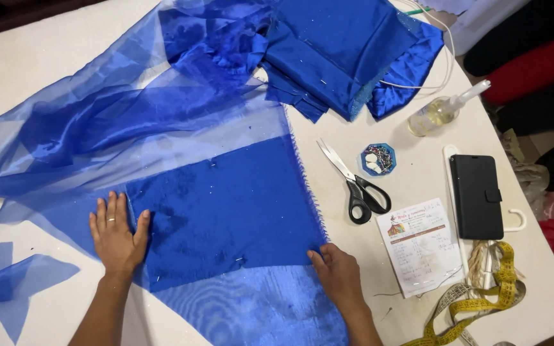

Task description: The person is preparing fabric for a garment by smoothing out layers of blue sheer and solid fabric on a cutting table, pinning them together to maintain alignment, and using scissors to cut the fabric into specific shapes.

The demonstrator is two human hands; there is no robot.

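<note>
both hands lay flat and spread, holding nothing, the left hand (115, 234) on the left edge of the blue cloth panel (226, 211) and the right hand (336, 274) on its lower right corner (pinned over sheer fabric (129, 109)), its length running across between them.

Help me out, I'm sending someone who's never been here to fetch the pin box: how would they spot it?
On the white table, look right of the blue fabric to the black-handled scissors. Just right of their blades, left of the black phone case, sits the pin box: a small blue many-sided dish, the only one full of coloured pinheads.
</note>
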